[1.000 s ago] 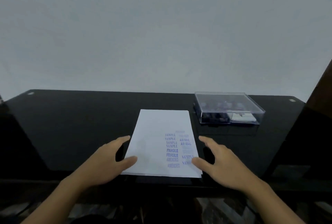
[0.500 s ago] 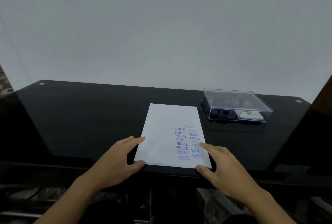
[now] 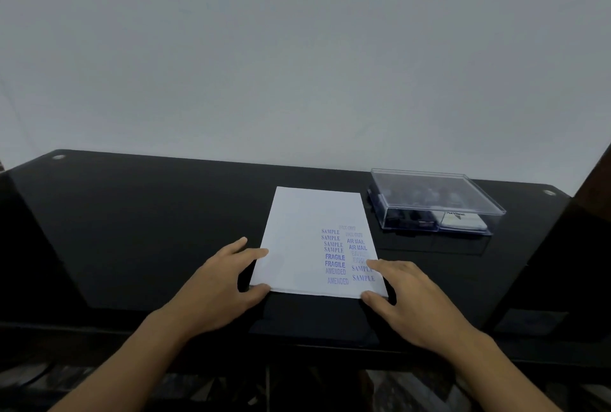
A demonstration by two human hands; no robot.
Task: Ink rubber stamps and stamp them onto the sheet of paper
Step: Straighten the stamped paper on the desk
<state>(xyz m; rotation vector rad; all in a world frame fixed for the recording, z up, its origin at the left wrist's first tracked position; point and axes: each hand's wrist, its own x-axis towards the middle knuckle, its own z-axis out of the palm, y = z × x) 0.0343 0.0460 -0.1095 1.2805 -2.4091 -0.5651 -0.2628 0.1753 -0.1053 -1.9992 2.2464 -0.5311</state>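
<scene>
A white sheet of paper (image 3: 304, 226) lies on the black glass table (image 3: 148, 213), with blue stamped words (SAMPLE, AIR MAIL, FRAGILE, AMENDED) on its right half. My left hand (image 3: 221, 282) holds its near left corner, thumb at the front edge and fingers along the left side. My right hand (image 3: 410, 299) holds the near right corner, index finger lying on the stamped area. A clear plastic box (image 3: 429, 190) with its lid shut stands right of the sheet; dark stamps (image 3: 410, 218) and a white ink pad (image 3: 463, 221) show inside.
A plain grey wall rises behind the table. The table's front edge runs just under my wrists. A dark brown panel (image 3: 595, 186) stands at the far right. Bare glass stretches left of the sheet.
Both hands moved inward from beside the sheet onto its near corners. The view shifted, so the sheet and box now sit further right.
</scene>
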